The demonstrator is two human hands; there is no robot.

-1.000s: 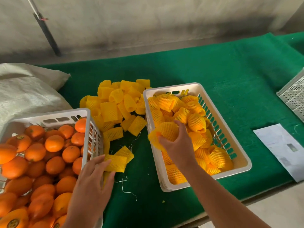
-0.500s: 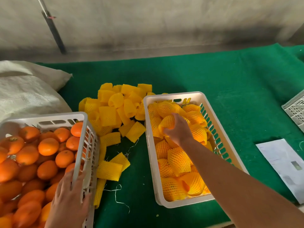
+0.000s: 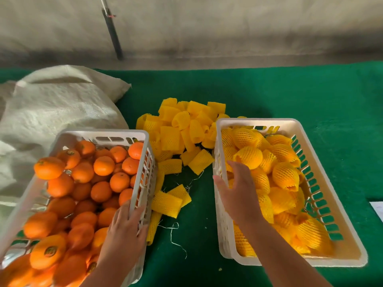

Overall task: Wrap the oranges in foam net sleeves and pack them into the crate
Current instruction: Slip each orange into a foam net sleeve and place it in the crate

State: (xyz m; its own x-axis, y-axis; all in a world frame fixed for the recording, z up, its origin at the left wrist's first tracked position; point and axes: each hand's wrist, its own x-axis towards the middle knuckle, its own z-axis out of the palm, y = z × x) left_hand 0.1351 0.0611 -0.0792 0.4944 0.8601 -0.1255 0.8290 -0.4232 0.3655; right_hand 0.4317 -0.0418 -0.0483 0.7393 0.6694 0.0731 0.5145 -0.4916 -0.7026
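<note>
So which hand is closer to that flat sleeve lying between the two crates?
Left. The left hand grips the orange crate's rim, right beside the flat sleeve; the right hand is across the gap, over the packing crate's rim.

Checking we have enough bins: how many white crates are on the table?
2. One crate at left holds bare oranges, with the left hand on its rim; the other crate at right holds sleeved oranges, under the right hand. More may lie out of view.

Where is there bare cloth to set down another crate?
Free: green cloth behind and right of the wrapped-orange crate, toward the paper. Crowded: the gap between it and the bare-orange crate, filled with foam sleeves; the white sack takes the far left.
</note>
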